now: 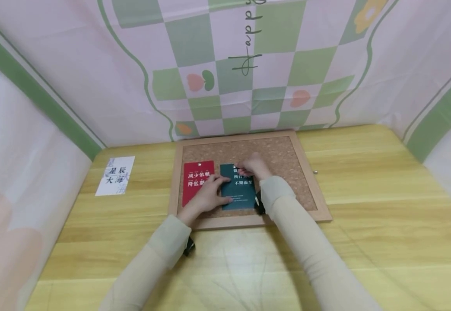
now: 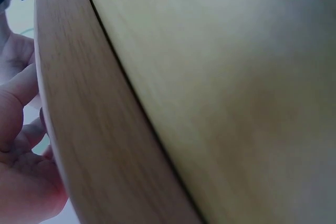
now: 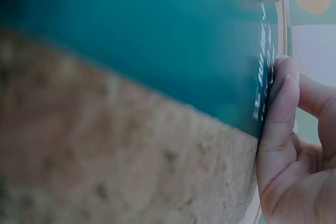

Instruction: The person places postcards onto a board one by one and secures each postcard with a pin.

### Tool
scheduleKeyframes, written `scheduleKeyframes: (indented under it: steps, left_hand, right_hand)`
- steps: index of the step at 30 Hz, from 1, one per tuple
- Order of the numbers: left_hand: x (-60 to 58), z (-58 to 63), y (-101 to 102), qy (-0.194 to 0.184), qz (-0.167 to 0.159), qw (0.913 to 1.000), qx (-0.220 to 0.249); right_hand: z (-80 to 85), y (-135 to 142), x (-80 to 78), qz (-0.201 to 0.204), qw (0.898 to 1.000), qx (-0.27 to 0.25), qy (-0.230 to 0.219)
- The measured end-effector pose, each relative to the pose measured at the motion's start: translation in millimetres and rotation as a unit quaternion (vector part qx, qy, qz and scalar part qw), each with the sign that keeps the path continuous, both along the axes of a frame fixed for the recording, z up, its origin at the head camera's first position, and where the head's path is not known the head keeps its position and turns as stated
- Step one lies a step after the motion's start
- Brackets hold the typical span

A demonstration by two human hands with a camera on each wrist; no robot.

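Observation:
A dark green card [image 1: 238,194] with white lettering lies on a framed corkboard [image 1: 280,149]. My left hand [image 1: 209,194] holds it flat, with fingertips and thumb spread on its left part. At its top edge my right hand [image 1: 255,167] has curled fingers at a small silver pushpin [image 1: 234,166], seeming to pinch it; the exact contact is hidden. In the right wrist view the edge of the right hand [image 3: 294,166] rests by the green card [image 3: 157,35]. A red card [image 1: 194,172], pinned at its top, is partly covered by the left hand.
A white card [image 1: 112,181] with black characters lies on the wooden table [image 1: 144,246] at the left. Another small silver pin [image 1: 315,172] sits just right of the board's frame. A checkered cloth [image 1: 237,86] hangs behind the board.

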State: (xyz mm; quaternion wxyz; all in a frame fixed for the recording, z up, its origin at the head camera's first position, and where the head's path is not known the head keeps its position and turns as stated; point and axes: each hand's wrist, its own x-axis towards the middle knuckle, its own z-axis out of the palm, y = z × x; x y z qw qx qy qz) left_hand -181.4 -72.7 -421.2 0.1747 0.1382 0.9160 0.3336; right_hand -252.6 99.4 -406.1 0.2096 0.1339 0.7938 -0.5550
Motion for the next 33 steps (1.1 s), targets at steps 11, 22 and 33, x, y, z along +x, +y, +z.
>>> scheduleKeyframes:
  steps: [11,22,33]
  left_hand:
    - [-1.3,2.2,0,0.008,-0.002,1.0,-0.002]
    - [1.0,-1.3,-1,0.008,-0.01,0.9999,0.002]
    - [1.7,-1.7,-1,0.009,-0.01,0.9999,0.0]
  right_hand:
    - [3.9,3,3.1,0.0,0.999,-0.038,0.021]
    - [4.7,2,11.2,0.012,0.999,-0.019,0.03]
    - [9.5,0,14.7,0.029,0.999,-0.001,0.022]
